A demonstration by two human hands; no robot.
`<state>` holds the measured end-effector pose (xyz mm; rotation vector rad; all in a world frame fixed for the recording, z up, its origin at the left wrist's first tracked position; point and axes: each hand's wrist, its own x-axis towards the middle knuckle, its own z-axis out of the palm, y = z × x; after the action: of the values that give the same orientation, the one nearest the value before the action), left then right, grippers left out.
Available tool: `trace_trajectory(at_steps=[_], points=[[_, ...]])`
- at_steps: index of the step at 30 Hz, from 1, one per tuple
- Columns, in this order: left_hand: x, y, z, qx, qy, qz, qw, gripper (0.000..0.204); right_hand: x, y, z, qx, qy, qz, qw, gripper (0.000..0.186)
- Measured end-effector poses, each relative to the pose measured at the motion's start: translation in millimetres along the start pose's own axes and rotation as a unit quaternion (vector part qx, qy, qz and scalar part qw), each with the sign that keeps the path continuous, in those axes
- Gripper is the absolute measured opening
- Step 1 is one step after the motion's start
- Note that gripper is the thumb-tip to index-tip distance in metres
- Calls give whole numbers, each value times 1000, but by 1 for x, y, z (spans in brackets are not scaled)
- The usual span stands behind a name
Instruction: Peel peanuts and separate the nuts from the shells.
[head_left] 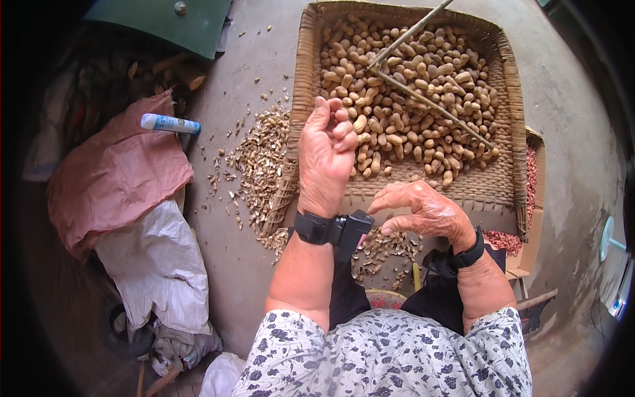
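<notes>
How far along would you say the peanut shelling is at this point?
Done: a heap of empty shells lies left of the basket. In hand: the left hand is curled shut, contents hidden; the right hand is beside it. Left: many unshelled peanuts cover the basket.

Left hand (pixel 325 155) raised, fingers curled; right hand (pixel 423 212) loosely cupped.

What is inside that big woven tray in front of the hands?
The woven tray holds a heap of unshelled peanuts with two thin sticks lying across them. The left hand covers its near left corner.
</notes>
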<state>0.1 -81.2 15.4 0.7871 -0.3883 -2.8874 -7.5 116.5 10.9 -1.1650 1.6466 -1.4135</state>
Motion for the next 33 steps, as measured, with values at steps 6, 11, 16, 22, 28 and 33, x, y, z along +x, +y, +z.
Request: trace_trajectory(at_steps=[6, 11, 16, 22, 28, 33], points=[[-7, 15, 0, -14, -19, 18, 1000, 24, 7, 18, -8, -189, 247, 112, 944, 9], [-8, 16, -1, -16, -28, 9, 999, 22, 13, 47, 0, -271, 255, 137, 918, 9], [-14, 13, 3, -2, -7, 1, 1000, 18, 19, 54, 11, -341, 257, 116, 897, 11], [-13, 12, -1, 3, -22, -6, 1000, 18, 23, 50, 8, -449, 179, 112, 868, 9], [-9, 8, -1, 9, -9, -5, 1000, 18, 17, 53, 3, -388, 237, 95, 885, 6], [-10, 11, -3, 10, -10, 0, 1000, 19, 10, 6, -14, -54, 20, 169, 984, 13]])
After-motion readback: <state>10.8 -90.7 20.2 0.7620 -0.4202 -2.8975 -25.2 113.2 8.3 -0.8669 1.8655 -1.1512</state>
